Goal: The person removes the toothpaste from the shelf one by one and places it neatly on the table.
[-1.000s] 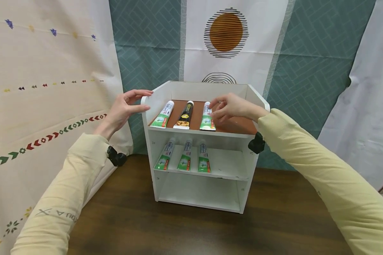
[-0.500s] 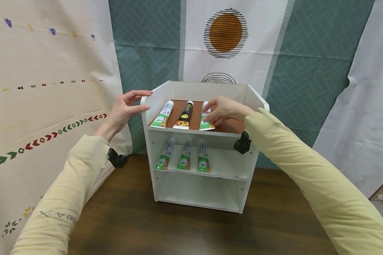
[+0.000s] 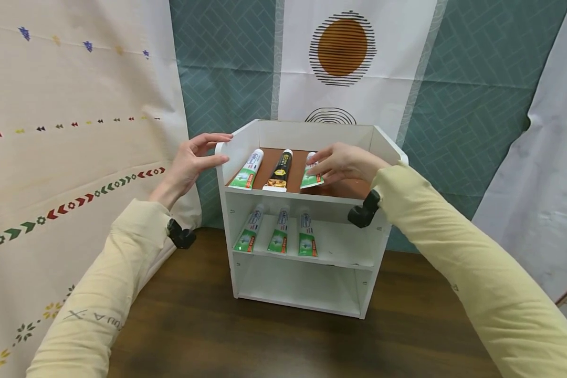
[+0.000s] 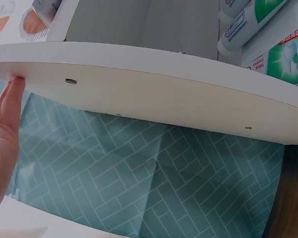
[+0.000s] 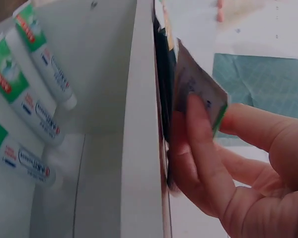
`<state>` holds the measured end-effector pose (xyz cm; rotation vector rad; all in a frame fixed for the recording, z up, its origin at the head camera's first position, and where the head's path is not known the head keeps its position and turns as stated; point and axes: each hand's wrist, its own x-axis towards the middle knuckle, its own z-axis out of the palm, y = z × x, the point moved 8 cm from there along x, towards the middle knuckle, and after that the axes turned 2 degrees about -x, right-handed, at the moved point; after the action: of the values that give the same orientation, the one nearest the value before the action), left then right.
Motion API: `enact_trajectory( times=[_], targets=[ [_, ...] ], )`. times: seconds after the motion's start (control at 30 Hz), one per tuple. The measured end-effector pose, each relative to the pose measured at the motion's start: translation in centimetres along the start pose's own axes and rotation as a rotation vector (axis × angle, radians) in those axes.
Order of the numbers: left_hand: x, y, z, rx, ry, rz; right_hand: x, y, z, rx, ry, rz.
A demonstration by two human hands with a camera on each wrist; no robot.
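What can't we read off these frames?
- Right hand covers most of the rightmost top-shelf tube in the head view; the right wrist view shows only its crimped end.
- Tube print: too small or blurred everywhere.
- Left hand at the shelf unit wall: left wrist view crops all but fingers.

Left arm: cream long sleeve, entering from 7 o'clock in the head view and rising toward 1 o'clock; black wrist-mounted camera unit under the cuff. Left hand (image 3: 189,165): raised, palm facing 3 o'clock, fingers (image 4: 10,106) straight and slightly spread, tips pointing toward 2 o'clock, thumb below them; nothing gripped.

Right arm: cream long sleeve, entering from 4 o'clock and reaching toward 10 o'clock; black camera unit under the wrist. Right hand (image 3: 347,164): palm down, knuckles uppermost, fingers (image 5: 198,144) extended toward 9 o'clock and pinching a flat tube end against the thumb, as the right wrist view shows.
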<state>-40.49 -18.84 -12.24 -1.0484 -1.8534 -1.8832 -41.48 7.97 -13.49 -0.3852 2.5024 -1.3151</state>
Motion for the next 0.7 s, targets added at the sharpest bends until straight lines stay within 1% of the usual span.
enact_trajectory(
  times=[0.1, 0.17, 0.4, 0.53, 0.7],
  targets=[
    [0.0, 0.0, 0.1, -0.011, -0.001, 0.009, -0.4, 0.0, -0.3, 0.023, 0.009, -0.018],
    [0.0, 0.1, 0.1, -0.013, -0.002, 0.02, -0.8, -0.2, -0.6, 0.019, 0.026, -0.031],
    [0.1, 0.5, 0.3, -0.012, -0.005, 0.059, -2.4, -1.3, -2.2, 0.051, 0.098, -0.06],
    [0.0, 0.5, 0.3, -0.001, 0.003, 0.064, -3.7, -1.9, -3.1, 0.093, 0.098, -0.075],
    [-0.1, 0.4, 0.3, 0.032, 0.01, 0.056, -5.7, -2.4, -4.3, 0.148, 0.061, -0.088]
  ],
)
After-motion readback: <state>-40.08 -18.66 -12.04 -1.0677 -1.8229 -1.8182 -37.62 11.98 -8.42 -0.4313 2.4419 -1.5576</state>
